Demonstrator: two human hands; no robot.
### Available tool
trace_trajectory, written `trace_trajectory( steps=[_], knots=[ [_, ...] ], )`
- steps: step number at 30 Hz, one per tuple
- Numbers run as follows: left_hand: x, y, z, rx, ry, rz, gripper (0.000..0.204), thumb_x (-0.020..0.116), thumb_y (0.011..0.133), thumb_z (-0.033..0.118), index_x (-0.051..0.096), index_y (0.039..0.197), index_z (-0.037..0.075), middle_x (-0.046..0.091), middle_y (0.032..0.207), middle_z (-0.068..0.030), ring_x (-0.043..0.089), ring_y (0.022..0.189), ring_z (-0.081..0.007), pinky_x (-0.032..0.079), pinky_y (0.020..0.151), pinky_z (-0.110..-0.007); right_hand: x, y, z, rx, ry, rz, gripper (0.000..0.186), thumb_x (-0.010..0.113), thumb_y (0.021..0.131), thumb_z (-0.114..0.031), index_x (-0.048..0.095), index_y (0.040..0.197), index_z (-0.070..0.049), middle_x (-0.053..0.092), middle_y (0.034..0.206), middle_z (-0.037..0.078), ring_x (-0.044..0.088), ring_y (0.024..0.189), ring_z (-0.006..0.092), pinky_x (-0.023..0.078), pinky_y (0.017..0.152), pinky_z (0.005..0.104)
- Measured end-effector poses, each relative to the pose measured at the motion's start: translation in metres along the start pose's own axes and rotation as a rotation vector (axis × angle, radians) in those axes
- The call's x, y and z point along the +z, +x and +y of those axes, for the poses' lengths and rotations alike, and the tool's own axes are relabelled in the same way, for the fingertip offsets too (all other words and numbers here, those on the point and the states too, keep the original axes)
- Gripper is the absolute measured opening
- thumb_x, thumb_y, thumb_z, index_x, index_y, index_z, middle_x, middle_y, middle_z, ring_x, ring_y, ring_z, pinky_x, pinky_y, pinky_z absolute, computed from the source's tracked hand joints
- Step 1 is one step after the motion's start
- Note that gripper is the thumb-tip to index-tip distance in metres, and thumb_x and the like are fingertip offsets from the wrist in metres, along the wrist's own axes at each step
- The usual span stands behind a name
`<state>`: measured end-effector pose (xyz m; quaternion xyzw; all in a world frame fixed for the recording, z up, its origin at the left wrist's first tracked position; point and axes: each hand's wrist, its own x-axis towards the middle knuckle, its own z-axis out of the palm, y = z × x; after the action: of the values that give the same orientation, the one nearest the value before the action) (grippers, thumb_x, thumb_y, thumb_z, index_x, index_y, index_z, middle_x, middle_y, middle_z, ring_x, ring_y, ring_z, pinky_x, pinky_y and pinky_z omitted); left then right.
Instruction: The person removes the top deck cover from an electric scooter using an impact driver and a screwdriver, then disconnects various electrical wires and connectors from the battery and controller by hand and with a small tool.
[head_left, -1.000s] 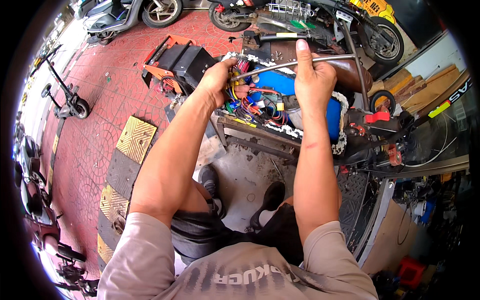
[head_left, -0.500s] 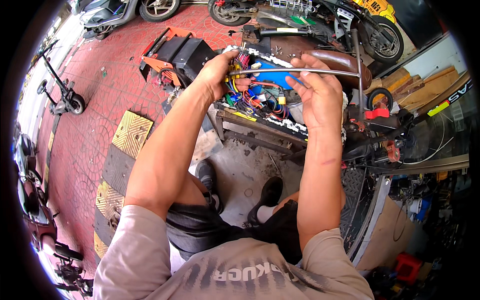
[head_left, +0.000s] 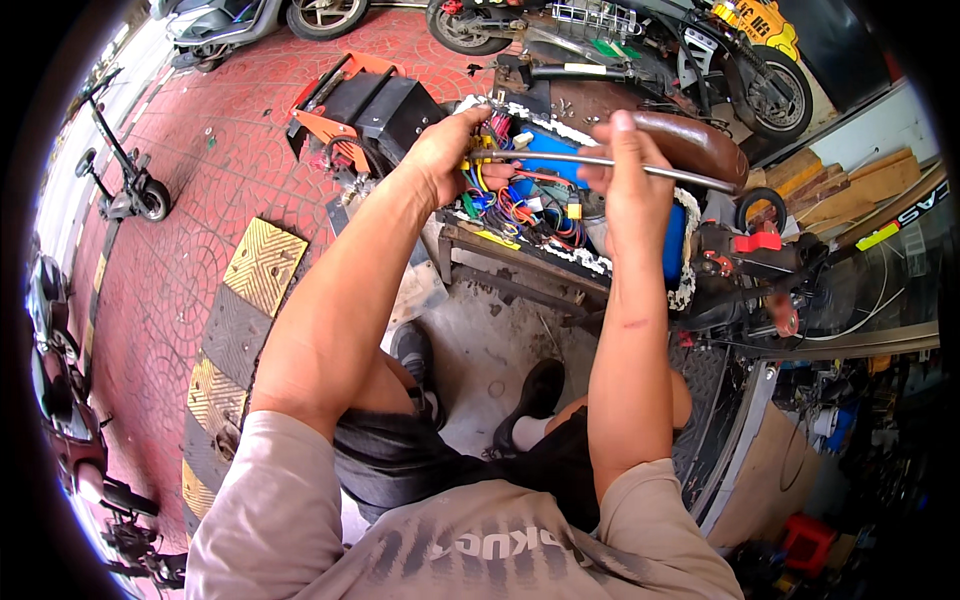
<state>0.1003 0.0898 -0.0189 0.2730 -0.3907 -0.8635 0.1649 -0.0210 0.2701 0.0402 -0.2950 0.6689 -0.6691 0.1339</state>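
Observation:
My right hand (head_left: 632, 172) is at the shaft of a long steel T-handle wrench (head_left: 690, 178), its fingers slightly blurred and partly hidden by the rod. The wrench lies almost level across an open compartment. My left hand (head_left: 445, 158) is curled at the wrench's left end, beside yellow connectors (head_left: 484, 157) and wires; what sits inside the grip is mostly hidden. Below the rod, a tangle of coloured wires (head_left: 520, 207) fills the compartment, with a blue-wrapped pack (head_left: 548, 150) behind it. Torn white foam (head_left: 683, 290) lines the compartment's rim.
A black box with orange bars (head_left: 372, 105) stands left of the compartment. Behind are a brown seat (head_left: 690, 145), loose screws and parked two-wheelers. At the right lie wood pieces (head_left: 850, 190) and a red clamp-like part (head_left: 757, 242). A metal stand (head_left: 480, 255) supports the work.
The wrench has rolled, so its crossbar no longer stands out across the right end. My right hand's fingers have shifted round the shaft; the left hand stays at the wires.

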Motion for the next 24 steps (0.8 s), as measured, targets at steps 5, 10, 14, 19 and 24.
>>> trace_trajectory(
  steps=[5, 10, 14, 19, 24],
  knots=[
    [0.005, -0.005, 0.001, 0.003, 0.019, 0.037, 0.038, 0.047, 0.109, 0.038, 0.058, 0.121, 0.004, 0.072, 0.097, -0.0216, 0.073, 0.068, -0.0285, 0.064, 0.054, -0.039, -0.006, -0.010, -0.016, 0.082, -0.307, -0.244, 0.070, 0.066, 0.097, -0.062, 0.067, 0.063, 0.000, 0.057, 0.052, 0.001, 0.054, 0.047, 0.0103, 0.041, 0.050, 0.0276],
    [0.006, -0.005, 0.000, 0.006, 0.027, 0.052, 0.038, 0.046, 0.110, 0.039, 0.060, 0.119, 0.005, 0.071, 0.097, -0.0193, 0.072, 0.070, -0.0282, 0.063, 0.056, -0.040, 0.008, -0.012, -0.009, -0.066, -0.235, -0.185, 0.035, 0.078, 0.094, -0.029, 0.066, 0.071, -0.005, 0.058, 0.060, -0.002, 0.049, 0.053, 0.0038, 0.036, 0.049, 0.0222],
    [0.009, -0.007, 0.002, -0.004, 0.021, 0.075, 0.040, 0.046, 0.110, 0.040, 0.060, 0.120, 0.004, 0.072, 0.098, -0.0207, 0.072, 0.071, -0.0296, 0.063, 0.056, -0.042, 0.011, -0.009, -0.001, -0.052, -0.191, -0.205, 0.028, 0.078, 0.094, -0.025, 0.065, 0.078, -0.006, 0.058, 0.065, -0.002, 0.050, 0.056, 0.0039, 0.038, 0.051, 0.0217],
    [0.006, -0.009, 0.002, 0.013, 0.011, 0.056, 0.046, 0.042, 0.110, 0.044, 0.057, 0.123, 0.003, 0.071, 0.102, -0.0217, 0.074, 0.073, -0.0303, 0.064, 0.058, -0.042, 0.010, -0.015, -0.005, -0.057, -0.106, -0.230, 0.024, 0.079, 0.090, -0.017, 0.064, 0.078, -0.002, 0.057, 0.067, -0.003, 0.048, 0.064, 0.0037, 0.036, 0.053, 0.0258],
    [0.011, -0.011, 0.002, 0.023, -0.005, 0.067, 0.050, 0.040, 0.111, 0.047, 0.060, 0.120, 0.002, 0.072, 0.103, -0.0202, 0.073, 0.074, -0.0308, 0.063, 0.063, -0.044, 0.013, -0.021, -0.004, 0.121, 0.229, -0.265, 0.015, 0.076, 0.091, -0.012, 0.067, 0.096, -0.001, 0.067, 0.081, 0.001, 0.059, 0.066, 0.0086, 0.049, 0.058, 0.0265]
  ],
)
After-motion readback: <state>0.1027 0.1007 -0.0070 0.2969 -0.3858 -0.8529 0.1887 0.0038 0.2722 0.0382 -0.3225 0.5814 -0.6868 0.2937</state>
